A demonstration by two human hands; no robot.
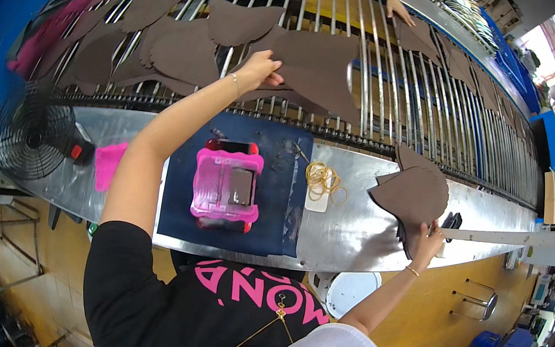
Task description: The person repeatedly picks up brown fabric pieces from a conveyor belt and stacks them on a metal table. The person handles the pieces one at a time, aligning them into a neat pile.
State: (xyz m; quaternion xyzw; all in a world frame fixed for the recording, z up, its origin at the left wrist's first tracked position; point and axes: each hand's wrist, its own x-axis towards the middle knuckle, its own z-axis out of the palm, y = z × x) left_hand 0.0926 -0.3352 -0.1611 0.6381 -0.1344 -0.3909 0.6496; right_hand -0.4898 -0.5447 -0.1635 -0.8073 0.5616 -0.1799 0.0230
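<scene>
My left hand (pixel 260 72) reaches far out over a rack of metal rods, its fingers closed on the near-left edge of a flat brown cut piece (pixel 317 65). That piece lies over another brown piece. With my right hand (pixel 429 243) I grip the near edge of a fanned stack of similar brown pieces (pixel 420 193), above the right part of the metal table; the thumb shows and the other fingers are partly hidden. Several more brown pieces (pixel 185 50) lie overlapping on the rods to the left of my left hand.
A pink plastic holder (pixel 208 185) with a dark rectangular block sits on a dark blue mat (pixel 277 223). Beside it are tan rubber bands (pixel 320 179). A fan (pixel 34 136) and pink cloth (pixel 107 164) are at left. Another person's hand (pixel 400 10) touches pieces across the rack.
</scene>
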